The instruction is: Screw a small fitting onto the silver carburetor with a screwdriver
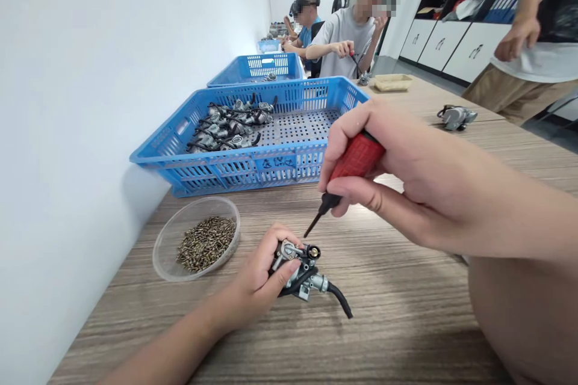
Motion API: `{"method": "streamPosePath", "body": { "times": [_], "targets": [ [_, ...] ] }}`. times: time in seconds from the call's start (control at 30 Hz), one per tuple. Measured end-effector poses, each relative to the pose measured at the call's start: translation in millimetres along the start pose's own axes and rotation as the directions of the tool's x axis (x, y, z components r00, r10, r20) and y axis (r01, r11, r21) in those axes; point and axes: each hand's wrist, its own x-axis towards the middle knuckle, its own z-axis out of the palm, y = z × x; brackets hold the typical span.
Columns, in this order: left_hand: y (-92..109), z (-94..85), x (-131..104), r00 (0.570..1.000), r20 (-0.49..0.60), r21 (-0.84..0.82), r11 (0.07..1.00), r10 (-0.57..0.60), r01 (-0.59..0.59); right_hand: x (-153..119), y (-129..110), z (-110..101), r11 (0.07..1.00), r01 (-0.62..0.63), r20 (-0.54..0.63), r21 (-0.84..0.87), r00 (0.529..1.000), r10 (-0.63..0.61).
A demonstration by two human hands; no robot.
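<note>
My left hand (pixel 264 271) is closed around a small metal carburetor (pixel 295 277) just above or on the wooden table. A black rubber hose (pixel 339 299) sticks out of its lower right side, and a brass-coloured piece shows inside a round black part at its top. In my right hand (pixel 383 174) is a screwdriver (pixel 356 159) with a red and black handle. Its dark tip points down and left, a little above the carburetor and apart from it. To the left stands a clear round bowl (pixel 162 252) holding many small brass-coloured screws (pixel 208 243).
A blue plastic crate (pixel 244 162) with several carburetors (pixel 230 123) stands behind the bowl, with another blue crate (pixel 226 75) beyond. One more carburetor (pixel 456 116) and a beige tray (pixel 392 82) lie at the right. Other people (pixel 345 27) sit and stand nearby. A white wall (pixel 90 102) borders the left.
</note>
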Motion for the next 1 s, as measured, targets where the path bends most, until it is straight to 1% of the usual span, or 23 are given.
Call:
{"method": "streamPosePath", "body": {
  "times": [0.1, 0.2, 0.4, 0.57, 0.77, 0.93, 1.0],
  "targets": [
    [1.4, -0.3, -0.7, 1.000, 0.008, -0.002, 1.000, -0.008, 0.008, -0.2, 4.9, -1.8, 1.000, 0.002, 0.019, -0.016, 1.000, -0.002],
    [2.1, -0.1, -1.4, 1.000, 0.009, 0.002, 1.000, -0.018, 0.018, 2.3, 5.4, 2.8, 1.000, 0.011, 0.040, -0.014, 0.999, -0.010],
    [1.0, 0.8, -0.9, 1.000, -0.006, 0.008, 1.000, -0.007, 0.007, 5.9, 1.0, 10.5, 1.000, 0.016, 0.024, -0.015, 1.000, -0.016],
    [0.2, 2.2, -1.3, 1.000, -0.002, -0.008, 1.000, -0.011, 0.011, 6.9, -0.3, 10.7, 1.000, -0.002, 0.041, 0.000, 0.999, 0.002],
    [2.4, 2.5, -1.5, 1.000, -0.011, 0.006, 1.000, -0.017, 0.017, 6.9, 0.1, 11.5, 1.000, 0.004, 0.038, 0.018, 0.999, -0.005],
    [4.8, 1.1, 0.1, 1.000, -0.025, 0.021, 1.000, 0.012, -0.012, 7.6, 0.7, 12.5, 1.000, 0.021, 0.046, 0.021, 0.999, -0.022],
    [5.2, 0.7, 0.1, 1.000, -0.026, 0.024, 1.000, 0.004, -0.004, 8.3, 0.9, 13.4, 0.999, 0.030, 0.050, 0.020, 0.998, -0.031]
  ]
}}
